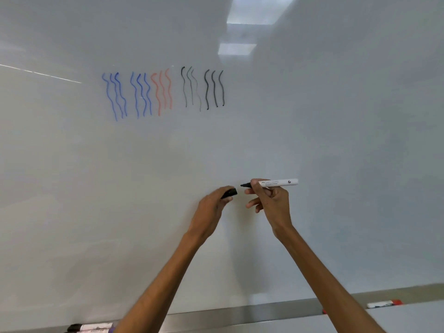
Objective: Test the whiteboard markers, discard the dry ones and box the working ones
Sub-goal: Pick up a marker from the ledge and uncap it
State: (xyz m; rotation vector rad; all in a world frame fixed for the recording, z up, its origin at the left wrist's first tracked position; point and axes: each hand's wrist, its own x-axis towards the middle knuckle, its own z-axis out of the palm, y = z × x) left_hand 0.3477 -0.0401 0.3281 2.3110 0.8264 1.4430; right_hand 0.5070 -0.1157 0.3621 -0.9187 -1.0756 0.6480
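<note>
Before the whiteboard (312, 128), my right hand (271, 203) pinches an uncapped black marker (276, 183), level, tip pointing left. Just beside that tip, not touching, my left hand (211, 207) grips the black cap (229, 193). Above stand wavy test lines (163, 91): blue, red, black. Below, the tray (240, 316) bears other markers (384, 303).
</note>
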